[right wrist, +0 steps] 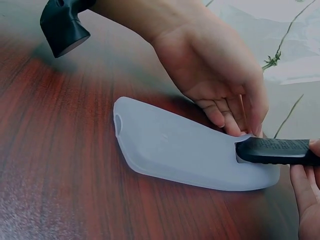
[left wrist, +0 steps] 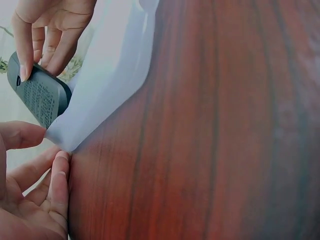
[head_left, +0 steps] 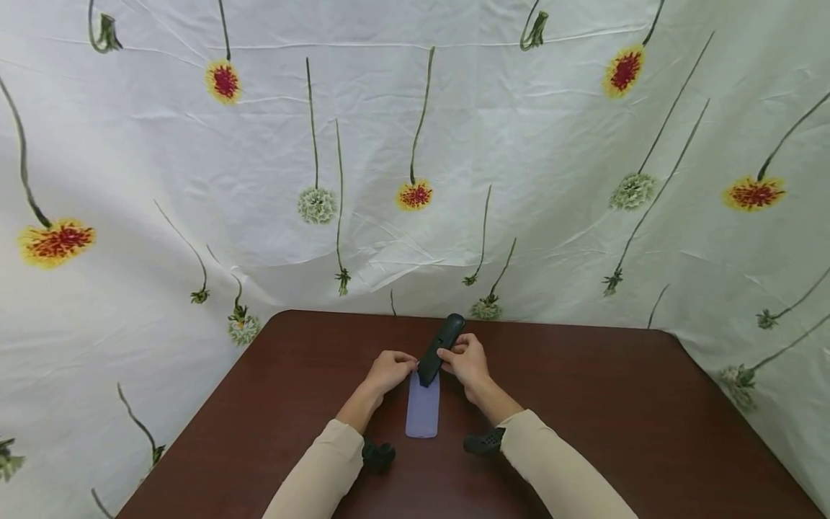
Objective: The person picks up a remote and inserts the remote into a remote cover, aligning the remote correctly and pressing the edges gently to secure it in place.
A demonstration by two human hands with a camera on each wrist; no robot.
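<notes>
A dark remote control (head_left: 441, 349) slants over the far end of a pale translucent remote cover (head_left: 423, 414). My right hand (head_left: 468, 364) grips the remote between thumb and fingers. At the cover's far edge, my left hand (head_left: 389, 371) pinches a corner between thumb and fingertips, as the left wrist view shows up close. In the right wrist view the remote's near end (right wrist: 247, 151) sits in the opening of the cover (right wrist: 185, 145), which lies flat on the table. Small print covers the remote's underside (left wrist: 40, 97).
The dark red-brown wooden table (head_left: 583, 404) ends at a white cloth (head_left: 363, 144) with printed flowers, hanging behind it and at its sides. Black wrist cameras (head_left: 378, 456) jut from beside both sleeves, low over the table.
</notes>
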